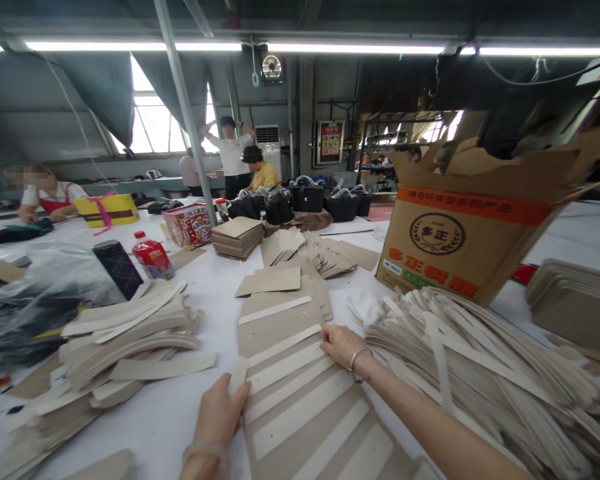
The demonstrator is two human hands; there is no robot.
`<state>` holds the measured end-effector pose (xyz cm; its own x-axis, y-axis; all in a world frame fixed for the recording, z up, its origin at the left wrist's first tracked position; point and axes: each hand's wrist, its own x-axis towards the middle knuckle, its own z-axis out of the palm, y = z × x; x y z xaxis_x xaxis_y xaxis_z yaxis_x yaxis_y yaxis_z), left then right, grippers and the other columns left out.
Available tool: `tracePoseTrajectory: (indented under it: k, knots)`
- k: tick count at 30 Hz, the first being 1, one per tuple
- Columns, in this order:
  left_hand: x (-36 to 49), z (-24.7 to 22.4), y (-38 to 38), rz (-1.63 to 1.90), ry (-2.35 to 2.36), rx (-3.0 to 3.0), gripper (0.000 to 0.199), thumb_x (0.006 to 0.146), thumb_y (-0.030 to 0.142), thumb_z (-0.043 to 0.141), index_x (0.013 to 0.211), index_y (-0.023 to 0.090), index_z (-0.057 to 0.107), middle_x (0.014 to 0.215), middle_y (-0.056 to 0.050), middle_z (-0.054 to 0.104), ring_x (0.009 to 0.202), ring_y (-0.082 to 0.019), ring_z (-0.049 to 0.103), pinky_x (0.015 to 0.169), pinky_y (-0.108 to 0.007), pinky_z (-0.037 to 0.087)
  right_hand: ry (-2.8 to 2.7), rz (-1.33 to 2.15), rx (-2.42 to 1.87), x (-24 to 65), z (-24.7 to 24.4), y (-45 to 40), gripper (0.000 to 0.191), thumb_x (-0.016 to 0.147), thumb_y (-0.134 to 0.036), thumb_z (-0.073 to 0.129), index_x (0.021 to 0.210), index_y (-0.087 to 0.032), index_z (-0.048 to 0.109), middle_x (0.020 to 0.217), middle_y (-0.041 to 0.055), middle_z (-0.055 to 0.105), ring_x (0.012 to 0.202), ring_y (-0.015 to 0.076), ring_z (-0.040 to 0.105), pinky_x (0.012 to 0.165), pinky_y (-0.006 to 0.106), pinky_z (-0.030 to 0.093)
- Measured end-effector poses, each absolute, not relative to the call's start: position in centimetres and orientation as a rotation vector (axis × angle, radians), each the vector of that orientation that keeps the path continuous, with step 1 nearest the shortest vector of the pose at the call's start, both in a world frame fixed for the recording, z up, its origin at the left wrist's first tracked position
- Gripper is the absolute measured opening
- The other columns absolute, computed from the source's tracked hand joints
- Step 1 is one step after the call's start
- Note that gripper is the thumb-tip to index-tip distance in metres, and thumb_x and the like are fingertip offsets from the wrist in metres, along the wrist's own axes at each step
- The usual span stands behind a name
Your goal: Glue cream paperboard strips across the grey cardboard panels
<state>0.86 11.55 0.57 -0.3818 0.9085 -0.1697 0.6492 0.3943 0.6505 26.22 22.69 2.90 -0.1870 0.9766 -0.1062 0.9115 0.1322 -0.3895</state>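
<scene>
cardboard strips (pixel 286 367) crowd a white table (pixel 173 400) below tube lights (pixel 355 49).

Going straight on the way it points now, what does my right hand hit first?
Past the strip end at the right hand's fingertips, probably the farthest pale cardboard strip lying across the gray board. Height is unclear, so it might pass just above.

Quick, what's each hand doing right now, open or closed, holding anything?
Left hand: closed on a short pale piece.
Right hand: closed, at the end of a pale strip; whether it grips it can't be told.
</scene>
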Motion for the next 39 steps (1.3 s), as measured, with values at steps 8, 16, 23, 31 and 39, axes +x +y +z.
tracePoseTrajectory:
  k: [8, 16, 23, 31, 39]
  knots:
    - [0.9, 2.4, 10.3, 0.806, 2.012, 1.389, 0.023, 0.080, 0.043, 0.039, 0.071, 0.022, 0.040, 0.049, 0.005, 0.053, 0.037, -0.009, 0.049, 0.039, -0.019, 0.035, -2.262, 0.534, -1.705, 24.2, 5.5, 22.1, 0.017, 0.077, -0.028, 0.050, 0.071, -0.019, 0.063, 0.073, 0.0045, 0.065, 0.074, 0.0165, 0.059, 0.062, 0.024, 0.037]
    - [3.6, 5.2, 8.7, 0.782, 1.493, 1.410, 0.027, 0.079, 0.045, 0.042, 0.081, 0.018, 0.048, 0.053, 0.006, 0.054, 0.032, -0.005, 0.042, 0.031, -0.016, 0.030, -1.939, 1.638, -1.118, 19.0, 5.9, 17.5, 0.021, 0.069, -0.029, 0.053, 0.085, -0.015, 0.057, 0.064, -0.0026, 0.059, 0.032, 0.0029, 0.041, 0.030, 0.015, 0.031]
    - [-0.3, 3.9, 10.0, 0.628, 1.494, 1.355, 0.034, 0.072, 0.050, 0.046, 0.067, 0.016, 0.049, 0.061, 0.001, 0.061, 0.037, -0.005, 0.047, 0.035, -0.016, 0.034, -1.818, 1.393, -1.405, 23.4, 3.7, 21.7, 0.012, 0.068, -0.024, 0.050, 0.059, -0.019, 0.043, 0.043, -0.0077, 0.052, 0.025, 0.0040, 0.036, 0.026, 0.014, 0.024]
    - [-2.3, 2.5, 16.6, 0.896, 1.636, 1.133, 0.041, 0.058, 0.060, 0.053, 0.063, 0.021, 0.043, 0.057, 0.003, 0.061, 0.043, -0.010, 0.052, 0.041, -0.021, 0.039, -1.797, 1.023, -1.526, 25.2, 2.2, 27.7, 0.014, 0.067, -0.024, 0.054, 0.058, -0.017, 0.047, 0.047, -0.0066, 0.050, 0.035, 0.0042, 0.041, 0.037, 0.016, 0.027]
    - [-2.3, 1.1, 18.9, 0.940, 1.714, 1.123, 0.037, 0.063, 0.058, 0.048, 0.060, 0.022, 0.042, 0.040, 0.007, 0.050, 0.034, -0.008, 0.044, 0.038, -0.020, 0.035, -1.819, 0.817, -1.596, 24.7, 1.0, 29.5, 0.013, 0.067, -0.023, 0.055, 0.056, -0.016, 0.054, 0.046, -0.0042, 0.053, 0.047, 0.0083, 0.047, 0.047, 0.018, 0.031]
